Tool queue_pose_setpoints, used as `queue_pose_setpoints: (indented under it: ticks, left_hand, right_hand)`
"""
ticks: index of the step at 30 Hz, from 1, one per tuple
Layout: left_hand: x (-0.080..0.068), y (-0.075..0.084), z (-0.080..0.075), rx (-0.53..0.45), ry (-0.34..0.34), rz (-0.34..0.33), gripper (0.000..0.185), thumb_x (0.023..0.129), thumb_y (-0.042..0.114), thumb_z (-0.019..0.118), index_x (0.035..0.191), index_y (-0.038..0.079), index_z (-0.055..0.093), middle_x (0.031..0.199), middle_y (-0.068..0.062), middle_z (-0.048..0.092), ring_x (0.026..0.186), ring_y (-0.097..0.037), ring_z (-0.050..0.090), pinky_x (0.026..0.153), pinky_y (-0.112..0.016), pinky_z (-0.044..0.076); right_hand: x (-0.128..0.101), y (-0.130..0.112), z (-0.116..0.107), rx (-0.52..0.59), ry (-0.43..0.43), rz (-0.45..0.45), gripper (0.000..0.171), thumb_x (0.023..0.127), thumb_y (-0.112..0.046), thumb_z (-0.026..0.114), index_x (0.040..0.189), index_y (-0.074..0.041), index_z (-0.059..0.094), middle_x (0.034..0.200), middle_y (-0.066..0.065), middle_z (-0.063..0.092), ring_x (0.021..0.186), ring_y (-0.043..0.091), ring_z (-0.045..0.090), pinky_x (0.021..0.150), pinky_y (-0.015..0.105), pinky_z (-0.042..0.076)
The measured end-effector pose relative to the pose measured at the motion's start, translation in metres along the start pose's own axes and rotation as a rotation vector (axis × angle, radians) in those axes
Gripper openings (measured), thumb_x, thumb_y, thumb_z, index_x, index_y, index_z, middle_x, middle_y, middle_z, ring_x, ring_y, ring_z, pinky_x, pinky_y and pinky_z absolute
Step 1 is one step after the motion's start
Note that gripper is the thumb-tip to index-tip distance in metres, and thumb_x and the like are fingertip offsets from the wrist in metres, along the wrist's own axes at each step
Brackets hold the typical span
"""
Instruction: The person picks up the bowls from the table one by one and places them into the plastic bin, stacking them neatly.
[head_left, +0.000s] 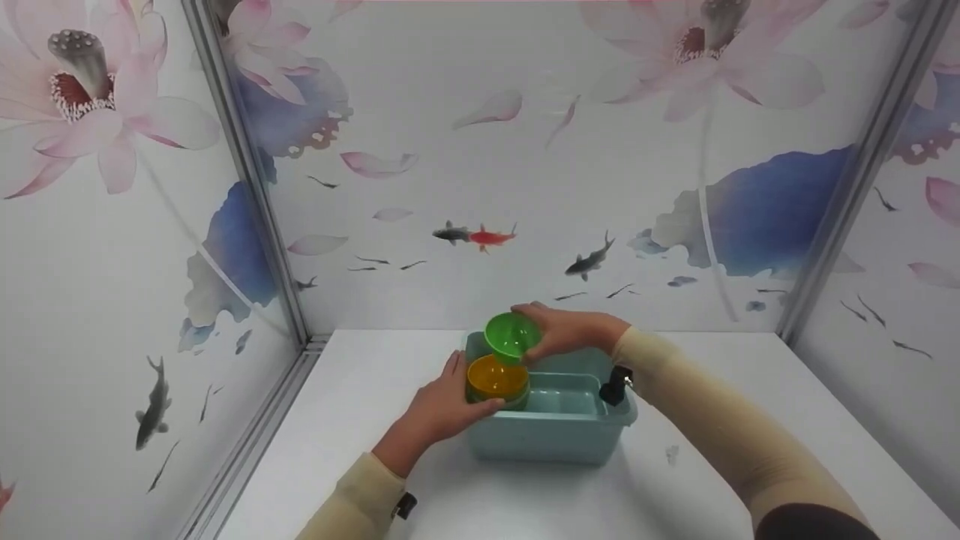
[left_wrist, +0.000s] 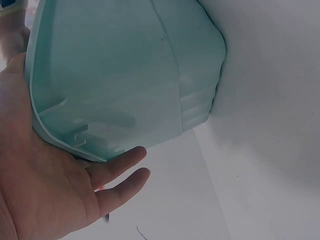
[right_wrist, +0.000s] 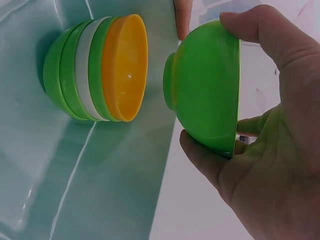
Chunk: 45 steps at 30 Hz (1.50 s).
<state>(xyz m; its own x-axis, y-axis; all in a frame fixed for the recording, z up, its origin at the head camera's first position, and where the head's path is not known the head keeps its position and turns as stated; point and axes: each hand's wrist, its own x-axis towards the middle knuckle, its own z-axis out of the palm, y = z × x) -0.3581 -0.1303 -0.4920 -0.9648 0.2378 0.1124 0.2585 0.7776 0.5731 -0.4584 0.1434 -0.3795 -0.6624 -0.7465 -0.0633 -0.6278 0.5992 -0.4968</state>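
My right hand (head_left: 566, 330) grips a green bowl (head_left: 512, 335) by its rim, above the teal plastic bin (head_left: 547, 442). In the right wrist view, the thumb is on one side of this bowl (right_wrist: 207, 90) and fingers on the other. Inside the bin, at its left end, stands a stack of nested bowls with a yellow bowl (head_left: 497, 377) on top; green and white bowls (right_wrist: 85, 70) sit under it. My left hand (head_left: 442, 401) rests against the bin's left front corner, its fingers extended in the left wrist view along the outer wall (left_wrist: 110, 75).
The bin stands on a white table (head_left: 375, 375), with its right part holding no bowls. White panels (head_left: 450, 285) printed with flowers and fish enclose the back and both sides. Metal frame strips (head_left: 247, 165) run along the corners.
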Motion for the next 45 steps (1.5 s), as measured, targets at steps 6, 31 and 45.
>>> queue_pose_setpoints:
  ticks: [6, 31, 45]
  left_hand:
    - [-0.001, -0.003, 0.001, 0.014, 0.0, -0.004, 0.127, 0.092, 0.084, 0.065, 0.178, 0.008, 0.011, 0.182, -0.016, 0.024, 0.149, -0.043, 0.054, 0.115, -0.071, 0.045]
    - [-0.003, 0.0, -0.002, 0.0, 0.0, 0.02, 0.124, 0.094, 0.083, 0.064, 0.178, 0.009, 0.013, 0.18, -0.016, 0.028, 0.149, -0.042, 0.054, 0.115, -0.067, 0.048]
    - [-0.002, 0.0, -0.001, 0.002, 0.001, 0.009, 0.122, 0.096, 0.08, 0.065, 0.177, 0.005, 0.012, 0.181, -0.018, 0.024, 0.152, -0.042, 0.05, 0.117, -0.065, 0.047]
  right_hand:
    - [0.012, -0.003, 0.001, 0.003, 0.006, -0.002, 0.111, 0.089, -0.047, 0.088, 0.175, -0.011, 0.027, 0.172, 0.016, 0.039, 0.154, 0.036, 0.043, 0.125, 0.067, 0.034]
    - [0.033, 0.013, 0.03, -0.025, -0.066, 0.06, 0.108, 0.089, -0.043, 0.087, 0.175, -0.01, 0.029, 0.165, 0.016, 0.046, 0.148, 0.033, 0.049, 0.124, 0.062, 0.038]
    - [0.038, 0.014, 0.041, 0.028, -0.122, 0.035, 0.102, 0.093, -0.042, 0.084, 0.173, -0.008, 0.031, 0.158, 0.015, 0.048, 0.145, 0.032, 0.05, 0.123, 0.059, 0.04]
